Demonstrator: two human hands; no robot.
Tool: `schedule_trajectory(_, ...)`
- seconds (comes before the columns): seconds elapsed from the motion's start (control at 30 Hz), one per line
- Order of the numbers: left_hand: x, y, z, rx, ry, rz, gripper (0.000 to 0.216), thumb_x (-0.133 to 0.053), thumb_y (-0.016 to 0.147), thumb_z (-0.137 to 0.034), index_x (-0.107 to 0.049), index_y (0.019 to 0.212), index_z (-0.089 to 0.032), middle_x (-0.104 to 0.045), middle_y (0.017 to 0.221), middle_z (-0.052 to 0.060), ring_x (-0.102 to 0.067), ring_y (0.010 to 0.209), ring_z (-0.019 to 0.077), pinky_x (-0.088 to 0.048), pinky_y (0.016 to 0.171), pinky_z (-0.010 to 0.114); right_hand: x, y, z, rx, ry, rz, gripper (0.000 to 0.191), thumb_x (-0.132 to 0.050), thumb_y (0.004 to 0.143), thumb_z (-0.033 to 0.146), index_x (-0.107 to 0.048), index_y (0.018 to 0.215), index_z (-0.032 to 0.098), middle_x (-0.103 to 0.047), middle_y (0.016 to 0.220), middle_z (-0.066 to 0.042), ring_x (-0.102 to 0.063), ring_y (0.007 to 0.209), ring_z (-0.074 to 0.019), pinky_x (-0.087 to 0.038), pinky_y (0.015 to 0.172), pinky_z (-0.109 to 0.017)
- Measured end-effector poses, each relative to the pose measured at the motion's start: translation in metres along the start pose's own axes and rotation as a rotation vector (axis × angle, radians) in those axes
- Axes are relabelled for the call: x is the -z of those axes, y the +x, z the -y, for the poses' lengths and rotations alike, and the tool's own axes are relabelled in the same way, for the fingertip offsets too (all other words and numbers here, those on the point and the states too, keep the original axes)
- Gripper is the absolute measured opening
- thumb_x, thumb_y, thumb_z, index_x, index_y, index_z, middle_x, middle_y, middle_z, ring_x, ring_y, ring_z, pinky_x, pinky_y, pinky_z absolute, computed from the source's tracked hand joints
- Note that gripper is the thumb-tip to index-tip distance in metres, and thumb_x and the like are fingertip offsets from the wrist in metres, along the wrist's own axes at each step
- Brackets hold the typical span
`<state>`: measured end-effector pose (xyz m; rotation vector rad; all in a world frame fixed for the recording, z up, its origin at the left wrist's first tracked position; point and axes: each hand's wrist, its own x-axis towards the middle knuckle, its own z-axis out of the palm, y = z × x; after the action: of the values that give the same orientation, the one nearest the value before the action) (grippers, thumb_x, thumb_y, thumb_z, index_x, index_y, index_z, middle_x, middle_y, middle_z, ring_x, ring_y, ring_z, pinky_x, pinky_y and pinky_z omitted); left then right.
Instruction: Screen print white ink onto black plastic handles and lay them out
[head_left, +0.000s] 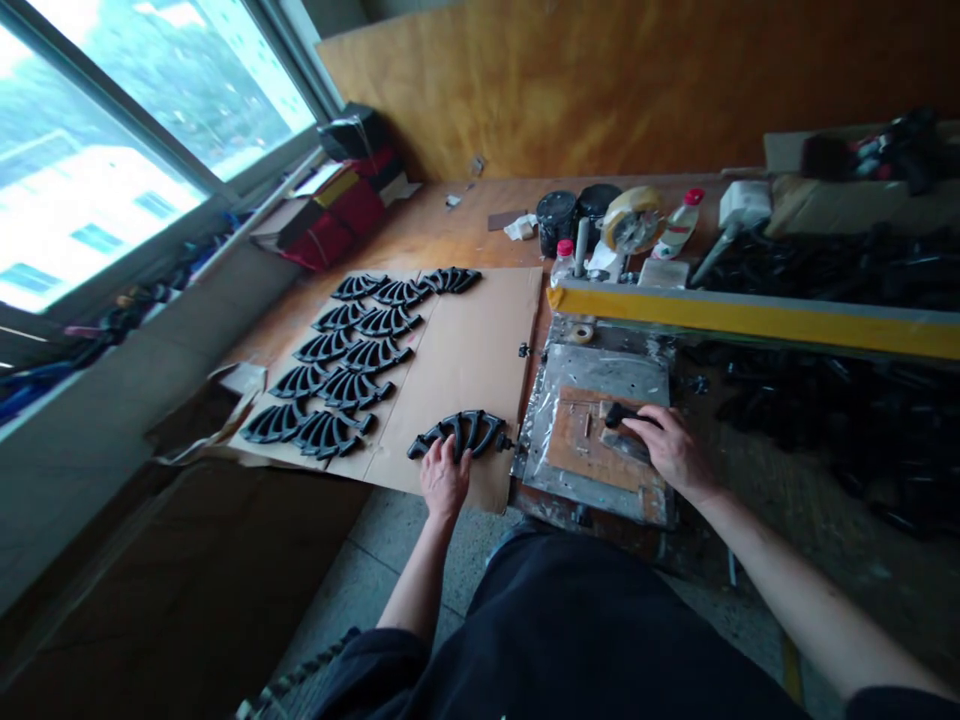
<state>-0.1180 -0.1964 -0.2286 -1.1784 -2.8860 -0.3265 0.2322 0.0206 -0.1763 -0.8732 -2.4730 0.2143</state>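
My left hand (444, 478) rests on a black fan-shaped plastic part (463, 432) lying at the near right edge of a cardboard sheet (465, 350), fingers curled over its lower rim. My right hand (670, 447) is closed on a small black piece (619, 414) atop a brown wooden block (581, 440), which sits on a plastic-wrapped metal plate (600, 375). Several matching black fan-shaped parts (345, 365) lie in two rows on the left half of the cardboard.
A yellow-edged bar (750, 315) crosses behind the plate. Behind it stand black tubs (556, 220), a tape roll (634, 220) and bottles (679, 225). A heap of black parts (840, 420) fills the right. Red boxes (334, 215) lie by the window.
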Motion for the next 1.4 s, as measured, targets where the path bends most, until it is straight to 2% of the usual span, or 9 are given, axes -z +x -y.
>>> schedule_trajectory(0.2, -0.016, -0.005, -0.016, -0.015, -0.007, 0.05, 0.062, -0.051, 0.086, -0.061, -0.056, 0.137, -0.026, -0.048, 0.149, 0.009, -0.042, 0.136, 0.0334, -0.037, 0.11, 0.049, -0.014, 0.009, 0.005, 0.201, -0.038, 0.113, 0.04, -0.043, 0.092, 0.007, -0.069, 0.121, 0.017, -0.065, 0.115, -0.01, -0.055, 0.107, -0.0231, -0.047, 0.096, -0.037)
schedule_trajectory(0.4, -0.028, 0.002, -0.015, 0.027, -0.036, 0.056, 0.063, -0.056, 0.082, -0.063, -0.06, 0.133, -0.026, -0.051, 0.147, 0.009, -0.04, 0.137, 0.0386, -0.031, 0.11, 0.06, -0.008, 0.025, 0.015, 0.267, -0.085, 0.151, 0.028, -0.052, 0.088, 0.009, -0.075, 0.103, 0.016, -0.071, 0.106, -0.009, -0.057, 0.102, -0.0272, -0.048, 0.089, -0.044)
schedule_trajectory(0.53, -0.028, 0.004, -0.01, -0.05, -0.038, -0.034, 0.054, -0.063, 0.081, -0.056, -0.066, 0.125, -0.026, -0.057, 0.14, 0.01, -0.044, 0.134, 0.039, -0.032, 0.11, 0.059, -0.016, 0.049, 0.055, 0.186, 0.105, 0.142, 0.025, -0.052, 0.091, 0.013, -0.075, 0.099, 0.017, -0.072, 0.101, -0.008, -0.061, 0.097, -0.0233, -0.049, 0.091, -0.041)
schedule_trajectory(0.73, -0.013, 0.016, 0.003, -0.215, -0.1, -0.207, 0.046, -0.065, 0.081, -0.048, -0.069, 0.12, -0.024, -0.061, 0.136, 0.01, -0.046, 0.132, 0.0386, -0.029, 0.112, 0.058, -0.078, 0.095, 0.145, 0.172, 0.382, 0.441, 0.024, -0.051, 0.095, 0.021, -0.074, 0.102, 0.019, -0.074, 0.102, -0.006, -0.065, 0.098, -0.0204, -0.052, 0.092, -0.037)
schedule_trajectory(0.8, -0.009, 0.025, 0.007, -0.23, -0.136, -0.196, 0.047, -0.063, 0.083, -0.048, -0.068, 0.123, -0.025, -0.058, 0.139, 0.011, -0.042, 0.135, 0.0381, -0.027, 0.114, 0.058, -0.098, 0.11, 0.167, 0.177, 0.375, 0.504, 0.024, -0.051, 0.095, 0.022, -0.074, 0.104, 0.019, -0.073, 0.105, -0.007, -0.064, 0.101, -0.0219, -0.051, 0.094, -0.039)
schedule_trajectory(0.93, -0.006, 0.05, 0.015, -0.198, -0.201, -0.023, 0.052, -0.062, 0.084, -0.048, -0.062, 0.131, -0.027, -0.048, 0.148, 0.011, -0.032, 0.143, 0.0385, -0.021, 0.116, 0.06, -0.123, 0.14, 0.19, 0.166, 0.357, 0.599, 0.028, -0.048, 0.095, 0.021, -0.073, 0.107, 0.018, -0.072, 0.109, -0.008, -0.064, 0.104, -0.0225, -0.05, 0.095, -0.039)
schedule_trajectory(1.13, -0.014, 0.122, 0.02, -0.281, -0.212, 0.037, 0.053, -0.062, 0.083, -0.047, -0.06, 0.132, -0.027, -0.049, 0.147, 0.012, -0.033, 0.141, 0.0402, -0.021, 0.115, 0.062, -0.162, 0.172, 0.191, 0.053, 0.3, 0.654, 0.039, -0.043, 0.095, 0.023, -0.064, 0.126, 0.013, -0.062, 0.132, -0.014, -0.056, 0.124, -0.0256, -0.042, 0.108, -0.043)
schedule_trajectory(1.23, -0.02, 0.184, 0.012, -0.421, -0.198, 0.038, 0.052, -0.067, 0.08, -0.046, -0.062, 0.129, -0.027, -0.053, 0.144, 0.011, -0.035, 0.139, 0.0402, -0.025, 0.112, 0.062, -0.184, 0.184, 0.186, -0.064, 0.178, 0.772, 0.05, -0.048, 0.093, 0.028, -0.053, 0.139, 0.008, -0.047, 0.146, -0.02, -0.04, 0.138, -0.0332, -0.035, 0.112, -0.051)
schedule_trajectory(1.4, -0.031, 0.303, -0.015, -0.538, -0.161, 0.109, 0.053, -0.071, 0.076, -0.05, -0.065, 0.123, -0.027, -0.057, 0.138, 0.01, -0.04, 0.133, 0.0379, -0.032, 0.108, 0.057, -0.2, 0.196, 0.189, -0.189, 0.038, 1.005, 0.077, -0.064, 0.082, 0.032, -0.036, 0.152, 0.017, -0.019, 0.161, -0.017, -0.009, 0.148, -0.0401, -0.025, 0.113, -0.06)
